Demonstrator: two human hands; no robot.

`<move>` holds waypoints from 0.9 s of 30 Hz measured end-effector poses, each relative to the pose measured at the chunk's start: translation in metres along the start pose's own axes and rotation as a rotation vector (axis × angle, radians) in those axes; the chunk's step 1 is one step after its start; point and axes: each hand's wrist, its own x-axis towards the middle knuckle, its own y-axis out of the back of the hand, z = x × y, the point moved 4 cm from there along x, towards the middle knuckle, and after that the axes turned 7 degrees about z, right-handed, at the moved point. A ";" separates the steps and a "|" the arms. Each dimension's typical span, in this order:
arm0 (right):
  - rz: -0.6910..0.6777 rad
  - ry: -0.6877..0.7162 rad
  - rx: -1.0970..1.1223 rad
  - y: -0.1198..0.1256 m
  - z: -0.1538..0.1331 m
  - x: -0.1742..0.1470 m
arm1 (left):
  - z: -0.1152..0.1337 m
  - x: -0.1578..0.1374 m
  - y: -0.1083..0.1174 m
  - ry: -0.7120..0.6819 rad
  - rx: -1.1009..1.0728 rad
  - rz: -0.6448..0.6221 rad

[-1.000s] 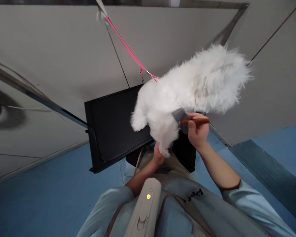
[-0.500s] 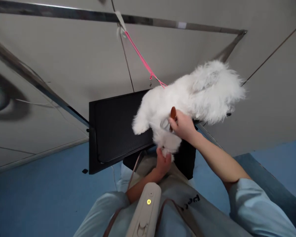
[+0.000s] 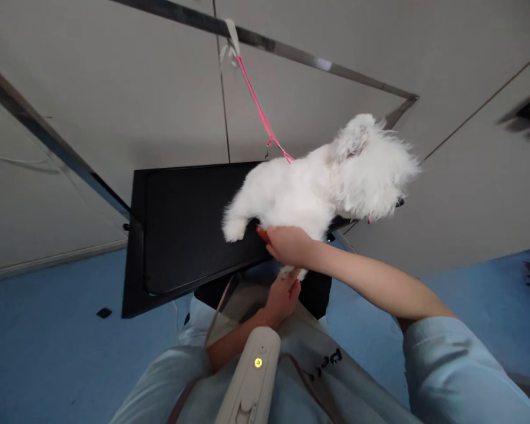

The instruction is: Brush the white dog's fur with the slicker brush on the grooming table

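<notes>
At twelve o'clock from your right hand [image 3: 289,244], there's the white dog [image 3: 287,188] on the black surface [image 3: 189,229], lengthwise eight to two! That nearer hand wraps a brown handle [image 3: 262,234]; your left hand [image 3: 282,299], six o'clock, meets a paw [image 3: 302,274], grip unclear.

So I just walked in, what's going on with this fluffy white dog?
A person has both hands on the dog, which is on a black table. The left hand has a grip on one paw; the right hand, by a leg, grips an orange-brown handle, mostly hidden. A pink leash runs from the dog up toward a metal bar.
</notes>
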 end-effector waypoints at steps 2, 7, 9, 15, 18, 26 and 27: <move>0.100 -0.098 -0.054 0.008 0.012 0.007 | -0.002 0.001 0.002 -0.004 0.013 0.015; 0.262 -0.122 -0.097 0.018 0.014 0.008 | 0.001 0.002 0.001 -0.073 0.057 -0.010; 0.050 -0.008 -0.044 0.007 0.009 0.011 | 0.002 -0.001 -0.001 -0.071 0.072 -0.023; 0.378 -0.252 -0.141 0.040 0.038 0.028 | -0.002 -0.014 -0.012 -0.032 0.019 0.010; 0.180 -0.070 -0.089 0.022 0.025 0.024 | -0.006 -0.016 -0.015 0.017 -0.037 0.021; 0.509 -0.198 0.142 0.030 0.060 -0.003 | -0.024 -0.015 -0.008 0.352 -0.357 0.090; 0.405 -0.159 0.201 0.020 0.059 -0.008 | -0.027 -0.014 -0.005 0.403 -0.405 0.116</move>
